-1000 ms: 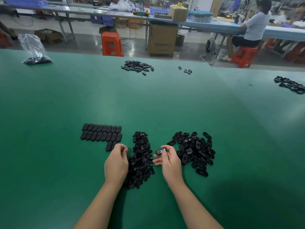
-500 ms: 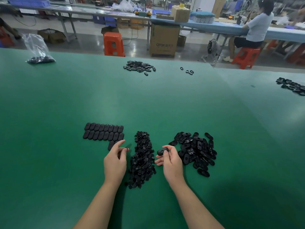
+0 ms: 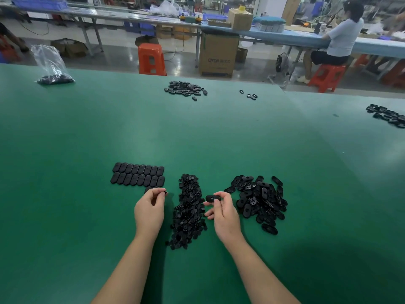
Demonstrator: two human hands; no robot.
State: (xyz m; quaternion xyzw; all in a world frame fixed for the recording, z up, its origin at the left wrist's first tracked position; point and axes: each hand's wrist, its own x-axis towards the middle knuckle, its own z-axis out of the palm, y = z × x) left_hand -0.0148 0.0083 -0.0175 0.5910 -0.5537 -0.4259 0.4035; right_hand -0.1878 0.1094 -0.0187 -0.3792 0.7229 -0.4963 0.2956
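Observation:
On the green table (image 3: 197,139) my left hand (image 3: 150,210) pinches a tiny black part (image 3: 165,192) between thumb and fingertips, just left of a long heap of small black pieces (image 3: 189,211). My right hand (image 3: 223,213) grips a black oval shell (image 3: 213,198) on the other side of that heap. A pile of black oval shells (image 3: 259,199) lies to the right of that hand. Two neat rows of finished oval shells (image 3: 138,177) lie ahead of my left hand, with one more shell partly hidden behind its fingers.
Farther back sit another pile of black parts (image 3: 186,89), a few loose rings (image 3: 249,95), a plastic bag of parts (image 3: 51,66) at far left and a pile (image 3: 389,115) at far right. Beyond the table edge stand an orange stool (image 3: 151,60), a cardboard box (image 3: 218,54) and a seated person (image 3: 337,40).
My left hand has lifted slightly from the table and turned its pinched small part toward the right. The right hand keeps the oval shell and has barely moved.

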